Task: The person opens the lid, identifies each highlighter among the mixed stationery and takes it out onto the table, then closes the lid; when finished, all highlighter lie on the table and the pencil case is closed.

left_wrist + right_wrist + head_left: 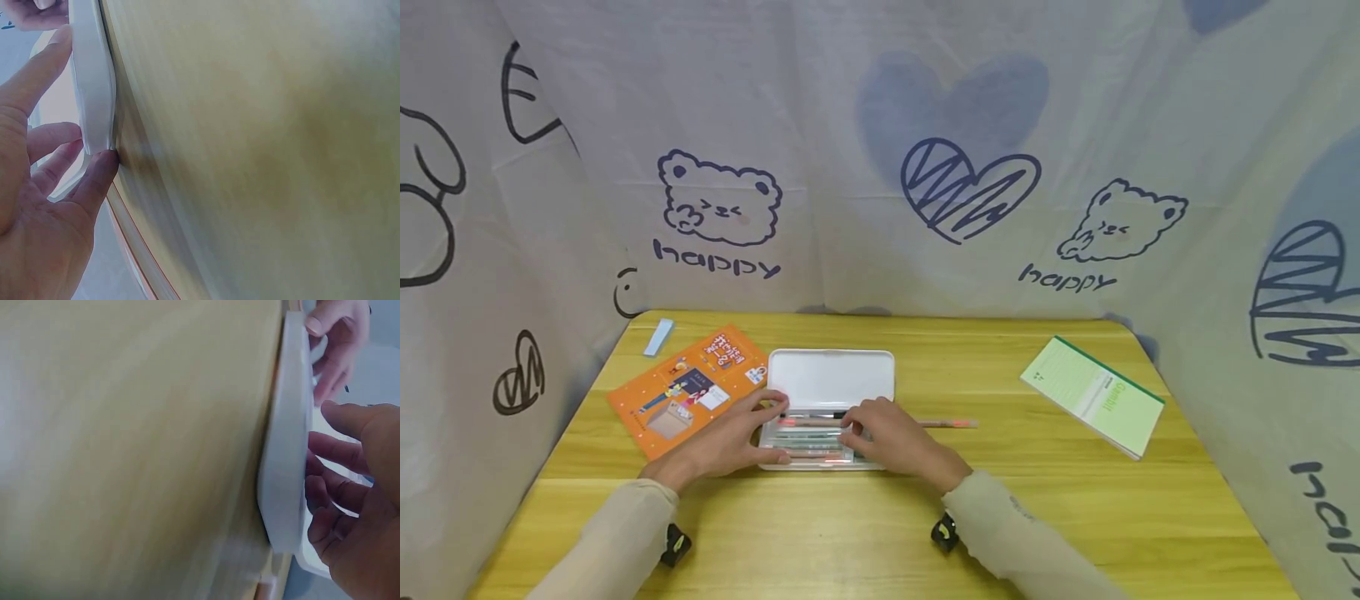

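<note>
A white pencil case (831,379) lies with its lid raised at the back. Several pencils or pens (808,434) lie lengthwise inside its shallow tray. My left hand (737,433) grips the case's left end, thumb at the front edge and fingers toward the hinge side. In the left wrist view its fingertips touch the case's side wall (95,94). Over the right half of the tray bends my right hand (891,437), thumb and forefinger among the pencils. The right wrist view shows its thumb (344,417) and curved fingers over the case; whether they pinch anything is hidden.
A pencil (951,423) sticks out past the case's right side. An orange illustrated book (688,392) lies left, with a small light-blue strip (658,337) behind it. A green notebook (1093,396) lies at the right. Printed cloth (850,167) hangs around the wooden table (820,533).
</note>
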`<state>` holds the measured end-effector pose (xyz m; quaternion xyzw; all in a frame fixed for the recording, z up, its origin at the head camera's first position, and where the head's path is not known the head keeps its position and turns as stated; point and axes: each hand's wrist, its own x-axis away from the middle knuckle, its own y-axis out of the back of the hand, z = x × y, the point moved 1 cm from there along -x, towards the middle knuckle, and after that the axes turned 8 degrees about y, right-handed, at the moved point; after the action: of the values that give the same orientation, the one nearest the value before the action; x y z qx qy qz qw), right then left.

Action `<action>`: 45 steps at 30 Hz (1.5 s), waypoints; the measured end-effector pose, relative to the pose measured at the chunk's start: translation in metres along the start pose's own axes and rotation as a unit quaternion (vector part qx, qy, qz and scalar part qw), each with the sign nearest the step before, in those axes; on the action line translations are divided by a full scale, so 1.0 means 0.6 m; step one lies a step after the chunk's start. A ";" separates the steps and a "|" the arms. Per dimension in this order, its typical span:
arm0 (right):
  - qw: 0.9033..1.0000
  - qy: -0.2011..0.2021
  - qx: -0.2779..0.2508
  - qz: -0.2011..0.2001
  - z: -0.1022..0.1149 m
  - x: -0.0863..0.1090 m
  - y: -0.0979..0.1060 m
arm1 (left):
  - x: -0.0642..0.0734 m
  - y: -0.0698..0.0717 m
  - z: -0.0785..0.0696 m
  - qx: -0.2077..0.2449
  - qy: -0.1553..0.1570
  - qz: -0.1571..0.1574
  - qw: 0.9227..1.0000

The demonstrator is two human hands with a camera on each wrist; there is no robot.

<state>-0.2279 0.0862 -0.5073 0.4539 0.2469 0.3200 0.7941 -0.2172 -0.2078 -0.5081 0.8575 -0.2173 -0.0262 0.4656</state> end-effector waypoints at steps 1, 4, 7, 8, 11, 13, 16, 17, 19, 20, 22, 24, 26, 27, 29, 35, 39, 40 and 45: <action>1.000 0.000 0.003 0.002 0.001 -0.002 -0.003 | 0.000 0.000 0.000 0.001 0.000 0.000 1.000; 1.000 -0.007 0.004 0.010 0.009 -0.005 -0.010 | 0.000 0.000 -0.001 0.000 0.001 0.002 1.000; 1.000 -0.013 0.005 0.008 0.017 -0.010 -0.014 | 0.000 0.001 -0.002 -0.004 0.000 0.002 1.000; 1.000 -0.016 0.006 0.006 0.020 -0.011 -0.015 | 0.000 0.001 -0.003 -0.005 0.000 0.002 1.000; 1.000 -0.020 0.010 -0.012 0.023 -0.016 -0.018 | 0.000 0.001 -0.003 -0.007 -0.003 0.001 1.000; 0.999 -0.022 0.017 -0.026 0.023 -0.017 -0.021 | -0.001 0.000 -0.003 -0.009 -0.005 0.001 1.000; 0.998 -0.019 0.032 -0.042 0.023 -0.019 -0.022 | -0.001 -0.001 -0.002 -0.010 -0.006 0.000 1.000; 0.998 -0.018 0.035 -0.046 0.023 -0.020 -0.022 | -0.001 -0.002 -0.002 -0.011 -0.006 0.000 1.000; 0.998 -0.019 0.039 -0.055 0.023 -0.019 -0.021 | -0.001 -0.002 -0.002 -0.010 -0.006 -0.001 1.000; 0.997 -0.021 0.039 -0.059 0.023 -0.018 -0.020 | -0.001 -0.003 -0.002 -0.010 -0.007 -0.001 1.000; 0.997 -0.029 0.034 -0.064 0.021 -0.014 -0.015 | 0.000 -0.003 -0.002 -0.008 -0.007 0.001 1.000; 0.996 -0.037 0.029 -0.072 0.015 -0.006 -0.008 | 0.000 -0.003 -0.003 -0.006 -0.007 0.001 1.000; 0.996 -0.046 0.020 -0.079 0.006 0.005 0.002 | 0.001 -0.003 -0.002 -0.004 -0.007 0.000 1.000; 0.995 -0.051 0.017 -0.084 0.000 0.012 0.008 | 0.001 -0.003 -0.002 -0.004 -0.007 0.000 1.000; 0.993 -0.056 0.013 -0.100 -0.014 0.027 0.022 | 0.001 -0.002 -0.002 -0.004 -0.007 -0.002 1.000; 0.986 -0.081 0.009 -0.143 -0.068 0.092 0.072 | 0.002 -0.002 -0.001 -0.001 -0.007 -0.001 1.000; 0.984 -0.091 0.018 -0.154 -0.107 0.145 0.105 | 0.002 -0.001 -0.001 0.000 -0.005 -0.001 1.000; 0.983 -0.092 0.023 -0.157 -0.116 0.158 0.112 | 0.002 0.000 -0.001 0.000 -0.004 -0.001 1.000; 0.978 -0.096 0.055 -0.174 -0.160 0.225 0.140 | 0.002 0.000 -0.001 -0.004 -0.003 -0.002 1.000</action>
<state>-0.2262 0.2715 -0.4922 0.4754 0.2617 0.1173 0.8317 -0.2161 -0.2080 -0.5074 0.8561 -0.2166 -0.0309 0.4682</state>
